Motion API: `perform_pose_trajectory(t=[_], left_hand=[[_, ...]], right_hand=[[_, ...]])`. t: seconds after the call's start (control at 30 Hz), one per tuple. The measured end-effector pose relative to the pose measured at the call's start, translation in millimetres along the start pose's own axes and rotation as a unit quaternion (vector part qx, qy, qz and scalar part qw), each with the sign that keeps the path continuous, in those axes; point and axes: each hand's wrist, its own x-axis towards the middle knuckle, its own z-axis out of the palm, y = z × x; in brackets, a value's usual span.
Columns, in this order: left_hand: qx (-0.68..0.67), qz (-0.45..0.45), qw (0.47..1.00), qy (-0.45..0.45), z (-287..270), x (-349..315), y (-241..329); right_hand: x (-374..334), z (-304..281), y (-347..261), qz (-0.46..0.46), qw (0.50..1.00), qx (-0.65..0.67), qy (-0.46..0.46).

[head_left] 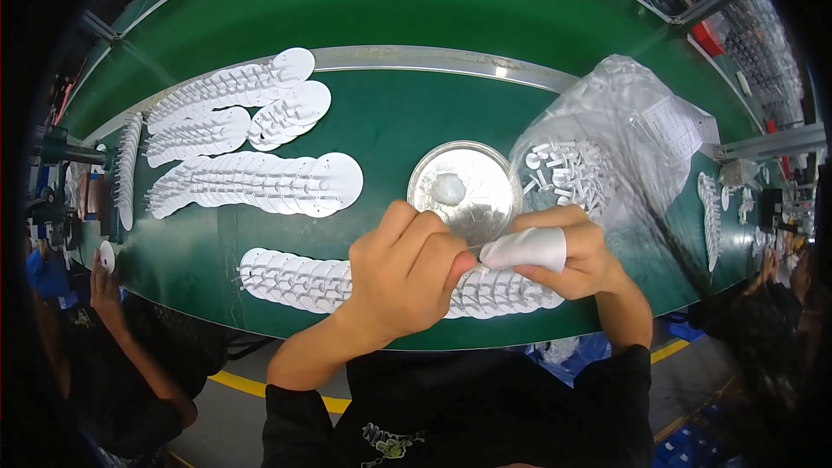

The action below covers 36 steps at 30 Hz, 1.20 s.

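The worker wore a black shirt (485, 403) with short sleeves (620, 388); a white-and-green print (390, 444) sat at its eight o'clock. A smooth white cover (530, 250) sheathed one digit of the right grip (582, 253), its cuff at three o'clock.

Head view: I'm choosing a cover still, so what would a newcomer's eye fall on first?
Likely the left hand and right hand, meeting over the near row of overlapping white discs, with a white finger cover on the right. Next, more rows of white discs lie across the left of the green tabletop. Right of centre, a shiny round metal dish with a whitish lump stands beside a clear plastic bag of small white parts.
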Motion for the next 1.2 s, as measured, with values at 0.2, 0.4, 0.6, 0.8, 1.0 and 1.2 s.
perform_pose_trajectory(t=[0.2, 0.4, 0.6, 0.8, 1.0, 1.2], left_hand=[[-0.052, -0.038, 0.998, -0.019, 1, -1, 1], [-0.175, -0.155, 0.969, -0.080, -5, -3, 0], [-0.385, -0.383, 0.834, -0.096, -16, 2, 5], [-0.625, -0.485, 0.599, -0.122, -16, 3, -5], [-0.700, -0.497, 0.499, -0.116, -19, 2, -4], [-0.269, -0.224, 0.936, -0.027, -15, -3, -1]], right_hand=[[2, -3, -7, -0.045, 0.988, -0.112, -0.092], [-3, -1, -6, -0.048, 0.977, -0.185, -0.091], [1, -3, -10, -0.069, 0.978, -0.193, -0.034], [-3, 9, -7, 0.006, 0.990, -0.135, 0.030], [-5, 12, -19, 0.062, 0.996, -0.055, 0.037], [-29, -12, -33, 0.088, 0.984, -0.130, 0.088]])
